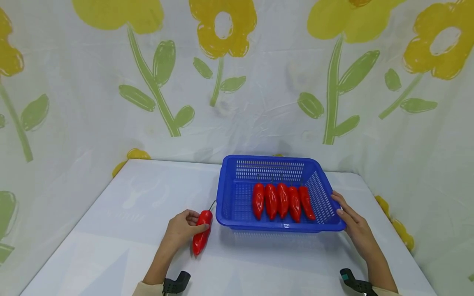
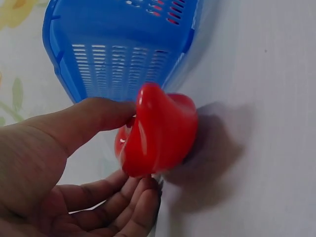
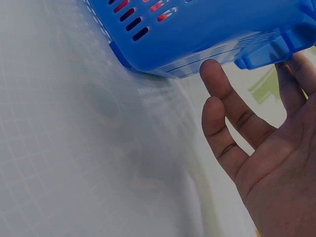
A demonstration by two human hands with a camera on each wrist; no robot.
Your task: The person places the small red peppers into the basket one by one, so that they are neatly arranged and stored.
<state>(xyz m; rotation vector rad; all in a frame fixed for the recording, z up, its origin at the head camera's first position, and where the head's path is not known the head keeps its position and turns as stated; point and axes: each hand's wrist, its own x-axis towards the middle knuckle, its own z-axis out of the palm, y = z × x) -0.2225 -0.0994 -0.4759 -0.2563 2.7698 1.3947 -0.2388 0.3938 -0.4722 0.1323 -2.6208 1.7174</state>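
Observation:
My left hand (image 1: pixel 181 228) pinches a red chili pepper (image 1: pixel 201 233) between thumb and fingers, just left of the basket. The pepper's thin dark stem points up toward the basket; in the left wrist view the pepper (image 2: pixel 160 133) appears end-on, close to the white surface. Several similar red peppers (image 1: pixel 271 201) lie side by side in the blue plastic basket (image 1: pixel 281 227). At the basket's right side, my right hand (image 1: pixel 355 224) touches the rim with loosely extended fingers. The right wrist view shows this hand (image 3: pixel 276 163) with its fingers spread beside the basket wall (image 3: pixel 197 29).
The basket stands on a white table (image 1: pixel 111 222) toward its far edge. Behind and around the table hangs a pale sheet (image 1: pixel 266 82) printed with yellow flowers and green leaves. Dark wrist mounts (image 1: pixel 177 283) sit on both forearms.

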